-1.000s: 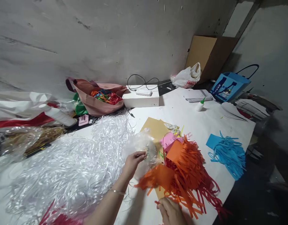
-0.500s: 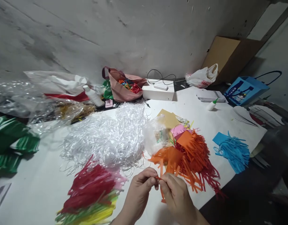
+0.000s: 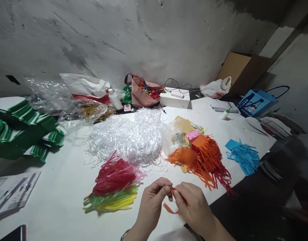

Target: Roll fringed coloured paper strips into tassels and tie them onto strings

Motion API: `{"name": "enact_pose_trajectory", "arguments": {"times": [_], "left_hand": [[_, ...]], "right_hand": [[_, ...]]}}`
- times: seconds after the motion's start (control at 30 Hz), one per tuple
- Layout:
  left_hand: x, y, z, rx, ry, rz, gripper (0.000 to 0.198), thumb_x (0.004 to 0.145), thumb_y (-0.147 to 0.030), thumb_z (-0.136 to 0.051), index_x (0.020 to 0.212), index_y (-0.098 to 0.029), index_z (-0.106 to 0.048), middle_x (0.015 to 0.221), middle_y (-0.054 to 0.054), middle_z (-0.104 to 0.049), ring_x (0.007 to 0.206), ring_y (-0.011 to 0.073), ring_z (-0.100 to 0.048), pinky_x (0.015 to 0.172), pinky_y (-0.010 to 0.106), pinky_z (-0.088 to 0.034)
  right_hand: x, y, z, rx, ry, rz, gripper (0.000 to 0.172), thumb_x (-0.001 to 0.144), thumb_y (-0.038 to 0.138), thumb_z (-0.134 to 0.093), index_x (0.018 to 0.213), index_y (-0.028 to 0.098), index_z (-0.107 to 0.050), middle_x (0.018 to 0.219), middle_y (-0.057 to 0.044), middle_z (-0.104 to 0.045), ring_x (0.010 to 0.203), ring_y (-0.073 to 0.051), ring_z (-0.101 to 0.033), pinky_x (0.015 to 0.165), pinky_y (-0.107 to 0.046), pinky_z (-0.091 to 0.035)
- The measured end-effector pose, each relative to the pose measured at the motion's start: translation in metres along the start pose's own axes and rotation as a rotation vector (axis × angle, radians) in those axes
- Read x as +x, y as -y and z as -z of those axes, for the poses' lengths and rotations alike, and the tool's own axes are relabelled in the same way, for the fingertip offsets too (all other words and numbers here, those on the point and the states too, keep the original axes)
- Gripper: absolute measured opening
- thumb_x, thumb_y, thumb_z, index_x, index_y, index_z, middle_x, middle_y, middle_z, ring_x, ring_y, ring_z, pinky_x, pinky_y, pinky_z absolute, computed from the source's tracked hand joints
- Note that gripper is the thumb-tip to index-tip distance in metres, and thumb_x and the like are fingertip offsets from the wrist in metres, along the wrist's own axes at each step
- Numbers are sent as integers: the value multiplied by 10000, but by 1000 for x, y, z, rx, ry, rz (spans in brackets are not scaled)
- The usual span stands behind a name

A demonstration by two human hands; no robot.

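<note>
My left hand (image 3: 154, 204) and my right hand (image 3: 192, 206) meet low in the middle of the view, both pinching an orange strip (image 3: 170, 209). One end of the strip curls down below the fingers; the rest is partly hidden in the grip. Beyond my right hand lie fringed orange pieces (image 3: 207, 152) with cut strips hanging off them. Left of my left hand rests a stack of fringed pieces, dark red (image 3: 113, 177) on top of green and yellow (image 3: 118, 202). Farther back spreads a tangled heap of shiny white string (image 3: 128, 134).
A blue fringed piece (image 3: 244, 155) lies near the right table edge. Green folded material (image 3: 23, 130) and printed sheets (image 3: 14, 190) are at left. Along the wall stand a white bottle (image 3: 115, 99), a pink bag (image 3: 143, 92), a white box (image 3: 176, 98) and a blue bag (image 3: 258, 102).
The view has shifted left, bringing the sheets and a dark device corner into sight. The orange strip, upright between the hands before, now curls below them. Both hands still pinch it.
</note>
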State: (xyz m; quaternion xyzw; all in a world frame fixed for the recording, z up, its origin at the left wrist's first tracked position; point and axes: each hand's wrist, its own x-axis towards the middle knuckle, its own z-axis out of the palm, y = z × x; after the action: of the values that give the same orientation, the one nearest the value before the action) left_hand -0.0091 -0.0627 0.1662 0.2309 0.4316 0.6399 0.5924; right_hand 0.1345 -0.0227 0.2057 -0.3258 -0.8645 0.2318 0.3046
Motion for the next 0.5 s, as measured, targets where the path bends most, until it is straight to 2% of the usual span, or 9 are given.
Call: {"name": "enact_pose_trajectory", "arguments": {"times": [0.2,0.37,0.5], "left_hand": [[-21,-1,7,170,66,-84,150,766,-314,-718,757,-164,-719,755,23,-621,575,107,-558,573,239,-479],[-32,-3,5,271,25,-78,196,766,-344,-706,710,-157,-692,744,33,-633,549,105,-539,558,239,-487],[-41,-1,5,316,35,-112,214,774,-363,-694,697,-163,-699,724,32,-622,547,111,-545,541,238,-489]], "right_hand": [[-11,9,5,-44,159,47,250,984,189,-361,796,199,-525,697,2,-559,636,-132,-530,617,-253,-377],[-19,15,4,-108,194,128,282,986,172,-322,781,198,-514,689,-1,-557,621,-137,-507,592,-274,-347],[-21,21,13,-45,285,66,278,981,188,-353,770,202,-533,674,17,-562,595,-119,-515,574,-258,-349]]}}
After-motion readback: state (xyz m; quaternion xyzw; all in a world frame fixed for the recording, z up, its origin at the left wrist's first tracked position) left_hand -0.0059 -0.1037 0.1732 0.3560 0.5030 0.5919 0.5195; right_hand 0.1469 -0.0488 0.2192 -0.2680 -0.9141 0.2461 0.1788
